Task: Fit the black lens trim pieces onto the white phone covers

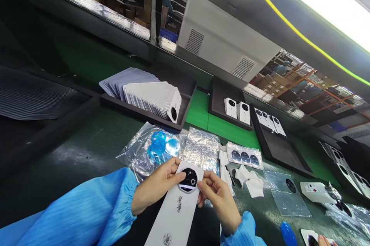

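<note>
Pinching a white phone back cover [176, 211] at 6 o'clock, the left hand [154, 188] and right hand [216, 196] pressed fingertips beside its seated camera ring [188, 180]; many covers [150, 95] waited stacked at 11 o'clock.

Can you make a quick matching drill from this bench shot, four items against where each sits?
Items:
1. white phone back cover with black octagonal camera ring
2. fanned stack of white covers
3. round blue film discs
4. white squeeze bottle

Places:
A. on a clear plastic bag
B. lying on its side, far right
C. in a dark tray
D. between left hand and right hand

Pairs: 1-D, 2-C, 3-A, 4-B
</note>
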Demonstrator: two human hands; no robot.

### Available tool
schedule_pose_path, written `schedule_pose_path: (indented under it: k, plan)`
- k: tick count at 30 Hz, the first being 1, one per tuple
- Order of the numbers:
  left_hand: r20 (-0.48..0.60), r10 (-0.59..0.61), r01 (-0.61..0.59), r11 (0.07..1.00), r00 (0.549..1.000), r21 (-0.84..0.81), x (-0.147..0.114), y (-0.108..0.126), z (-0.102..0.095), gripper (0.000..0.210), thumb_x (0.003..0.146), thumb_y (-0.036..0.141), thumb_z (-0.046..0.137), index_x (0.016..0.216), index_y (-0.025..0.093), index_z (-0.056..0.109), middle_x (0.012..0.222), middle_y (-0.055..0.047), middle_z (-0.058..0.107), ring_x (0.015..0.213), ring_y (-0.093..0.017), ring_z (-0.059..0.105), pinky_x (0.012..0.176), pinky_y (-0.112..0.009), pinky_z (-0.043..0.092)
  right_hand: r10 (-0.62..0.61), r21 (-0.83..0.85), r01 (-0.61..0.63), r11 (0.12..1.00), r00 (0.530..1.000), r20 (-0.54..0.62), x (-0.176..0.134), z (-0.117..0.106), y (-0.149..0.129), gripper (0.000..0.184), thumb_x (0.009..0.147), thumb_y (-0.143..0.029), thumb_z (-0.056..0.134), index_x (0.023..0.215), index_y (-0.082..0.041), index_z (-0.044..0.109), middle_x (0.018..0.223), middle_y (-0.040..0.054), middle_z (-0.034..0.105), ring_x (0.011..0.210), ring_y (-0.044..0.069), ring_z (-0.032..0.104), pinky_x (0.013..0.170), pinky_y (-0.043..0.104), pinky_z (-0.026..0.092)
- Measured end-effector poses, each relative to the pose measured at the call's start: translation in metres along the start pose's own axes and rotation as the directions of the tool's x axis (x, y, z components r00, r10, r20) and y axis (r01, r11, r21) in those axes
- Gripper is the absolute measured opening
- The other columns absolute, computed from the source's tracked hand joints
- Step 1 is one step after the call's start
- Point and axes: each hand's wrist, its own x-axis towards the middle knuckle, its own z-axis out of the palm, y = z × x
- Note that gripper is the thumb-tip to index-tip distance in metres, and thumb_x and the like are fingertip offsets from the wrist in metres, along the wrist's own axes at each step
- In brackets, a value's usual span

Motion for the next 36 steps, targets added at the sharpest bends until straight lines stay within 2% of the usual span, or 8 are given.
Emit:
schedule_pose_path:
  k: [8,14,22,25,28,32,34,36]
  plan:
    - [0.005,-0.102,0.102,0.994,0.995,0.047,-0.010,0.002,0.008,0.059,0.070,0.037,0.072,0.116,0.024,0.038,0.091,0.000,0.065,0.068,-0.016,0.060,0.057,-0.025,0.044,-0.008,0.027,0.008,1.000,1.000,-0.011,-0.004,0.009,-0.006,0.052,0.067,-0.064,0.072,0.081,-0.019,0.051,0.059,-0.0058,0.053,0.043,0.009,0.053,0.049,0.025,0.045]
    - [0.050,-0.100,0.097,0.993,0.994,0.068,-0.012,0.003,0.005,0.059,0.072,0.042,0.073,0.116,0.024,0.039,0.086,0.002,0.062,0.065,-0.014,0.057,0.057,-0.024,0.040,-0.007,0.016,0.007,1.000,1.000,-0.011,-0.006,0.013,-0.009,0.054,0.068,-0.064,0.072,0.088,-0.017,0.055,0.057,-0.0058,0.053,0.043,0.010,0.053,0.050,0.026,0.046]
    - [0.067,-0.155,0.150,0.987,0.986,0.063,-0.015,0.008,0.006,0.066,0.070,0.048,0.072,0.121,0.024,0.038,0.087,0.001,0.060,0.070,-0.015,0.054,0.059,-0.024,0.041,0.009,0.033,-0.008,0.999,0.999,-0.041,-0.007,0.016,-0.008,0.054,0.066,-0.064,0.073,0.084,-0.017,0.054,0.056,-0.0049,0.055,0.043,0.010,0.054,0.049,0.025,0.046]
    - [0.035,-0.111,0.104,0.983,0.993,0.151,-0.015,0.008,0.007,0.058,0.073,0.045,0.067,0.119,0.024,0.040,0.090,0.000,0.061,0.078,-0.019,0.057,0.066,-0.027,0.042,0.037,0.031,-0.035,0.999,0.997,-0.071,-0.005,0.017,-0.006,0.057,0.060,-0.065,0.076,0.081,-0.017,0.054,0.054,-0.0063,0.052,0.043,0.009,0.051,0.045,0.022,0.041]
    - [0.017,-0.051,0.044,0.963,0.999,0.267,-0.015,0.008,0.007,0.050,0.074,0.036,0.062,0.118,0.024,0.042,0.104,-0.003,0.063,0.100,-0.024,0.057,0.084,-0.032,0.042,0.043,0.013,-0.042,0.999,0.996,-0.084,-0.003,0.019,-0.002,0.058,0.054,-0.067,0.078,0.073,-0.018,0.054,0.053,-0.0075,0.049,0.042,0.006,0.044,0.042,0.020,0.035]
    - [-0.010,-0.015,0.017,0.945,1.000,0.327,-0.016,0.007,0.005,0.059,0.072,0.030,0.062,0.126,0.026,0.039,0.122,-0.005,0.060,0.121,-0.028,0.049,0.101,-0.035,0.033,-0.022,-0.023,0.019,1.000,0.992,-0.123,-0.003,0.021,0.002,0.055,0.059,-0.069,0.074,0.065,-0.019,0.051,0.052,-0.0068,0.045,0.046,0.007,0.042,0.046,0.021,0.034]
    - [-0.001,0.013,-0.012,0.950,1.000,0.311,-0.016,0.006,0.004,0.052,0.075,0.037,0.061,0.122,0.026,0.043,0.120,-0.004,0.061,0.120,-0.028,0.050,0.101,-0.035,0.034,-0.034,-0.028,0.031,0.999,0.990,-0.137,-0.004,0.022,0.003,0.056,0.060,-0.072,0.071,0.064,-0.020,0.050,0.052,-0.0069,0.043,0.047,0.008,0.040,0.047,0.022,0.034]
    - [0.032,0.026,-0.034,0.960,0.999,0.279,-0.014,0.005,0.003,0.038,0.079,0.048,0.058,0.108,0.025,0.050,0.104,-0.003,0.063,0.107,-0.027,0.056,0.092,-0.034,0.040,-0.032,-0.042,0.026,0.999,0.988,-0.149,-0.006,0.022,0.004,0.059,0.059,-0.076,0.068,0.062,-0.021,0.047,0.051,-0.0074,0.040,0.047,0.008,0.037,0.047,0.023,0.032]
